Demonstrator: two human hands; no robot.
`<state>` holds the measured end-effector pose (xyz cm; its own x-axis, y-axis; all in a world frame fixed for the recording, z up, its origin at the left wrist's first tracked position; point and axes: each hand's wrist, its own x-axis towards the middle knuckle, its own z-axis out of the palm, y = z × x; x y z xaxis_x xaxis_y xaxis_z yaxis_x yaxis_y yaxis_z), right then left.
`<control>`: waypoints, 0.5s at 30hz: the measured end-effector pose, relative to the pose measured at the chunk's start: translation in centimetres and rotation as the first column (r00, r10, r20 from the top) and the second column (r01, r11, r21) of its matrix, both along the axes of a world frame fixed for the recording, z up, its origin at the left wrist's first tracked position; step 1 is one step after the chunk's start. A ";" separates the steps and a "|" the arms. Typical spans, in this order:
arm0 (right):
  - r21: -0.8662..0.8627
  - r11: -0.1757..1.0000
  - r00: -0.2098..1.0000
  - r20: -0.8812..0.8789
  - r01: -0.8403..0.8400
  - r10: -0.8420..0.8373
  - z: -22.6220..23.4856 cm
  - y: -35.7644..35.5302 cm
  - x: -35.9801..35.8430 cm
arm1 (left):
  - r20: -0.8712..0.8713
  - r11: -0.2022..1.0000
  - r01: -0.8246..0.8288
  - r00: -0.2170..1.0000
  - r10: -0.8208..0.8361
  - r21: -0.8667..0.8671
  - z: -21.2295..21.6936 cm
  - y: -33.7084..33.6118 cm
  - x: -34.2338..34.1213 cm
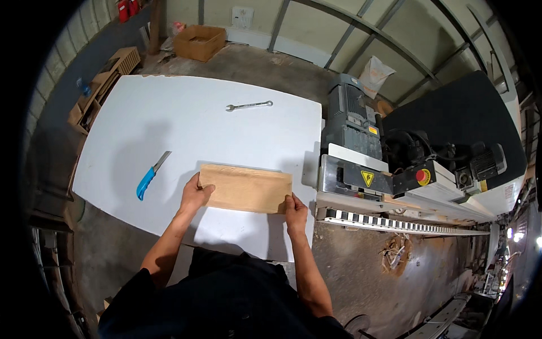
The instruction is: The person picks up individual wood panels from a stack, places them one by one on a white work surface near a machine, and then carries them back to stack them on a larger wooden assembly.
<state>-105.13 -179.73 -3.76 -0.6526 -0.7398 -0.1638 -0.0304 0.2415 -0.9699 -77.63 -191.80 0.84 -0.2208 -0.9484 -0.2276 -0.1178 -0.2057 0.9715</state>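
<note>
The left hand (pixel 195 195) and right hand (pixel 296 213) each have the grip closed on opposite ends of a flat, rectangular, pale-grained wooden board (pixel 247 189), over the near right part of the smooth white bench (pixel 197 124). Left: blue-handled knife (pixel 151 178). Far: slender metal wrench (pixel 249 105). Right: ribbed grey motor (pixel 354 113).

Under the wooden board (pixel 245 189), part of my hold is out of sight.
The board hides its underside, the patch of counter (pixel 186 113) beneath and some fingers of my left grip (pixel 196 195); how far my right grip (pixel 296 213) reaches under, I can't tell. My dark shirt (pixel 226 299), running out of view on the near side, covers part of the counter's near edge. Far left, the red objects (pixel 128 9) are cut off; at right, the motor (pixel 346 104) has a yellow label (pixel 373 130) too small to read.
</note>
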 end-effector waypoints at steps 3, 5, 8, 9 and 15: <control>-0.006 0.999 0.998 0.058 -0.034 0.035 0.4 0.4 0.1 | -0.013 1.000 -0.025 1.000 0.025 0.005 0.6 0.4 0.1; -0.021 0.998 0.995 0.077 -0.057 0.059 0.4 0.6 -0.2 | -0.001 0.999 -0.032 0.999 0.032 0.011 0.8 0.3 0.2; -0.043 0.995 0.987 0.131 -0.090 0.095 -0.1 1.1 -1.2 | 0.051 1.000 -0.024 0.998 0.024 0.013 0.6 -0.1 0.3; -0.044 0.994 0.982 0.153 -0.101 0.107 0.1 1.1 -1.5 | 0.061 0.999 -0.028 0.998 0.027 0.023 0.4 -0.2 0.3; 0.009 0.993 0.968 0.225 -0.115 0.110 2.4 1.6 -0.8 | 0.122 1.000 0.005 0.992 -0.007 0.013 -0.4 -0.4 1.2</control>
